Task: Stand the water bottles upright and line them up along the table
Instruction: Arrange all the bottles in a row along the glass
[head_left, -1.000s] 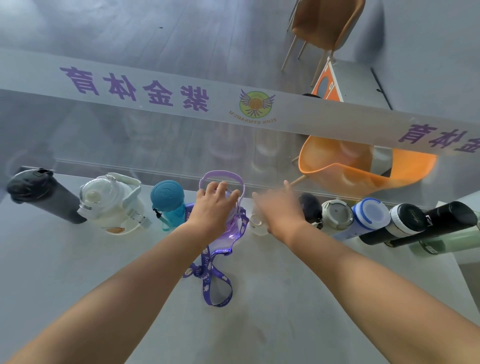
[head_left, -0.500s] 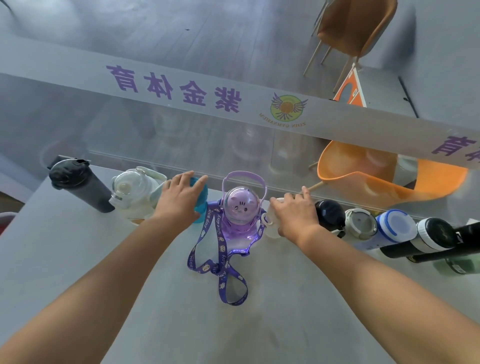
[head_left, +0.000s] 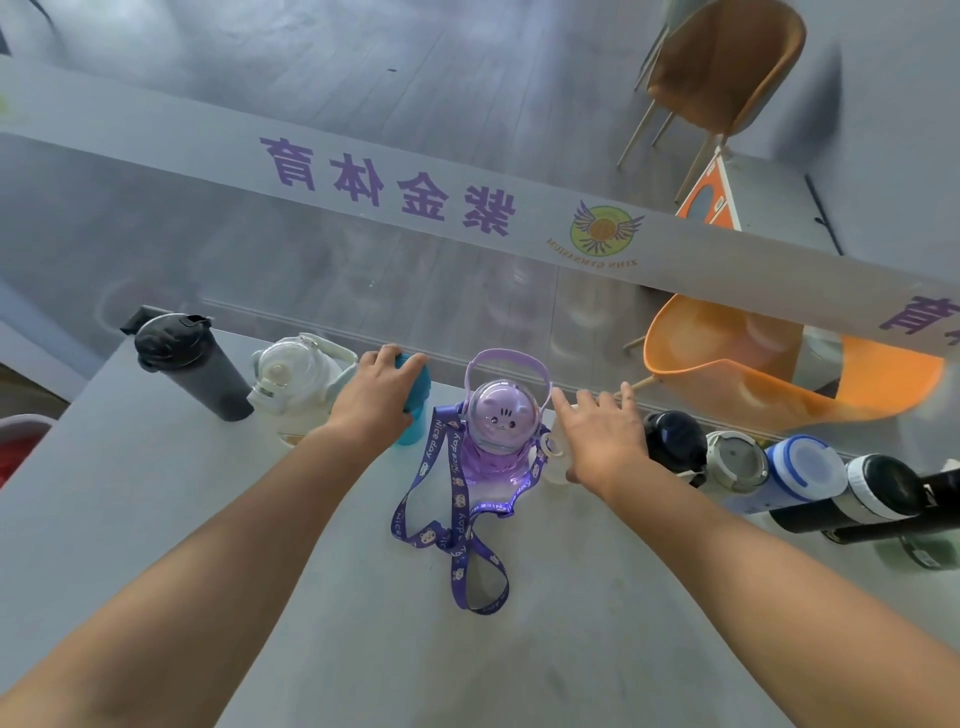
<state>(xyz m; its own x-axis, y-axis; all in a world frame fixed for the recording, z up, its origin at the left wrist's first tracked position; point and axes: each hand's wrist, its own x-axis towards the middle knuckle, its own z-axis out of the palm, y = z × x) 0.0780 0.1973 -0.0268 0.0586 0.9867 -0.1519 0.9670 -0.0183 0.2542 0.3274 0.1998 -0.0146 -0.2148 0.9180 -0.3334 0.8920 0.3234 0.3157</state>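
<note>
Gripping the teal bottle (head_left: 415, 387) from above, the left hand (head_left: 382, 402) curls its fingers over the lid. The bottle stands upright at the far edge of the table (head_left: 156, 519), just beside the white jug (head_left: 296, 387) and near the purple bottle (head_left: 498, 423).

Looks like hard plastic: stiff, smooth, prob. light, though the fill level can't be told. A lid hold is fine for a nudge along the row. For a lift, taking the body lower down seems safer, as the cap may flip or slip.

The purple bottle has a domed lid and a hoop handle, the obvious place to hold it. Its strap (head_left: 452, 525) trails toward the person and could drag or snag a neighbour.

The right hand (head_left: 602, 441) is spread with fingers nearly straight over a small clear bottle (head_left: 556, 465) — actual contact can't be told. That one looks thin-walled and tippy, so approx. mid-body is the spot, gently.

Further out, the black-cap bottle (head_left: 675, 441), grey-lid bottle (head_left: 735, 462) and blue-and-white bottle (head_left: 805, 467) sit close together to the right. A dark tumbler (head_left: 192, 374) ends the row at left. Behind the row is a glass panel (head_left: 363, 280), w/ an orange chair (head_left: 779, 374) beyond.
</note>
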